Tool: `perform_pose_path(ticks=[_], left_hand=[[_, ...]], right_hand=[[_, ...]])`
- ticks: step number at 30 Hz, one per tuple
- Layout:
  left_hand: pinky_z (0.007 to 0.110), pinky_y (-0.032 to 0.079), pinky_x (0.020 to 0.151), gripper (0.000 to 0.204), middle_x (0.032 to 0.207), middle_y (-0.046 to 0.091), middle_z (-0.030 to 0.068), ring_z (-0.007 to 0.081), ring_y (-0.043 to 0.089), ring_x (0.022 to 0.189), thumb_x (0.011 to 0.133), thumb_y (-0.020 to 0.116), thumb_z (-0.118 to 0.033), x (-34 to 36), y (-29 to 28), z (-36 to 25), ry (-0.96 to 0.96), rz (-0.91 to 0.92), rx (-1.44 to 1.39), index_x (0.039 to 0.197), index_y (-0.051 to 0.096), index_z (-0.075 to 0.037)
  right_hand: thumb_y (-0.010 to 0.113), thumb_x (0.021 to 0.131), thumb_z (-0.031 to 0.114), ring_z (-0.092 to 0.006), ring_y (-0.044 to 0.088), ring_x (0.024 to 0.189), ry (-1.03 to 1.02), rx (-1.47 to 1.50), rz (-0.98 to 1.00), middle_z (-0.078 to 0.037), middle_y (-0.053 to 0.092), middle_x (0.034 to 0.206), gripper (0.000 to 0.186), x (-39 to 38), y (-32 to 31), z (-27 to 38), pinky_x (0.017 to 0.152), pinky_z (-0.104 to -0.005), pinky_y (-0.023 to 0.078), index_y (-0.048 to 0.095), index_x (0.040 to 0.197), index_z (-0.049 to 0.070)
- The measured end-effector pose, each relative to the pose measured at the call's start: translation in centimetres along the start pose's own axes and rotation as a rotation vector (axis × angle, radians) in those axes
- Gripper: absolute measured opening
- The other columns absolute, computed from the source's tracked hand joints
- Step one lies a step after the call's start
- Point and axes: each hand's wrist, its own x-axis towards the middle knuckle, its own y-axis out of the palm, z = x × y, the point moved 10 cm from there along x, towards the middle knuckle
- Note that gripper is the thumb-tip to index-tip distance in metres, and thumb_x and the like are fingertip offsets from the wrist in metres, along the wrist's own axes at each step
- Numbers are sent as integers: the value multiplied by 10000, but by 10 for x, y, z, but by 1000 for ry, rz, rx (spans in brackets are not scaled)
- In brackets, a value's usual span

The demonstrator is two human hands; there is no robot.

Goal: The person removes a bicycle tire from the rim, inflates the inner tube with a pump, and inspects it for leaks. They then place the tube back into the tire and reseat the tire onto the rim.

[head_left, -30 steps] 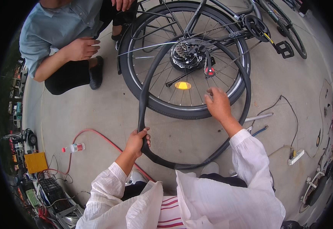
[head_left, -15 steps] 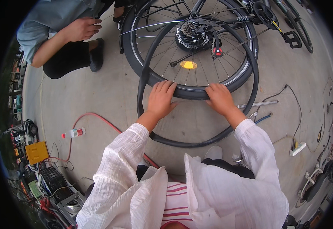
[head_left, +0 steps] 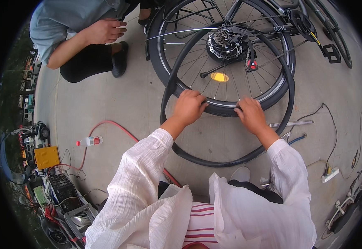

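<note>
A bicycle's rear wheel with a black tire [head_left: 223, 111] lies toward me, its spokes and yellow reflector [head_left: 219, 77] showing. My left hand [head_left: 190, 108] grips the tire at its near edge, fingers bent over the rim side and thumb against the outside. A short way to the right, my right hand [head_left: 252, 116] clasps the same tire with curled fingers. A black inner tube [head_left: 214, 164] hangs in a wide loop around the wheel's lower part, passing beneath my forearms and down by my shoes.
At far left a person in a blue-grey shirt [head_left: 60, 29] crouches beside the wheel. A red hose [head_left: 125, 130] runs past a bottle [head_left: 90, 141]. Right of the tube lie a metal lever [head_left: 293, 123], a blue-ended hose [head_left: 298, 139] and a power strip [head_left: 330, 174] with cable.
The whole view has shifted, so things sit farther right and slightly lower. My fingers, flatter on the tire before, are now curled more tightly around it, thumbs drawn in.
</note>
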Motion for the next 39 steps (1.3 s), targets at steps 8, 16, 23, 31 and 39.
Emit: perform_pose_path(ticks=[8,16,23,31,39], left_hand=[[412,423,942,199,943,633,93,306,580,968,782,720,-140,-4,-2,8,-49,4,-80,965,694,-67],[373,460,880,524,1081,609,182,299,588,997,803,763,-251,-88,-46,99,-538,-663,67,1222,572,0],[301,383,498,361,596,509,-7,93,468,549,874,708,-340,-124,15,162,-837,-233,-466,903,635,13],[279,334,492,330,612,476,-49,70,414,554,888,699,-340,-121,-27,132,-861,-333,-552,862,638,-18],[264,404,524,364,625,487,-18,81,453,555,925,643,-362,-119,-14,111,-994,-169,-913,965,626,-1]], right_hand=[[693,803,106,-339,562,926,55,52,-29,-132,579,907,159,0,-3,6,852,-426,423,610,917,32],[723,767,124,-367,506,1082,130,138,-57,-175,556,1119,378,-19,-10,25,969,-444,394,606,1108,11],[748,735,149,-348,509,1116,-46,-52,7,-160,555,1147,511,-5,-12,25,1007,-442,368,574,1200,30],[708,784,154,-329,568,921,40,45,22,-131,594,931,196,1,5,5,890,-432,417,642,928,39],[693,804,155,-330,579,956,35,33,1,-138,603,955,222,1,3,12,902,-421,427,647,986,37]])
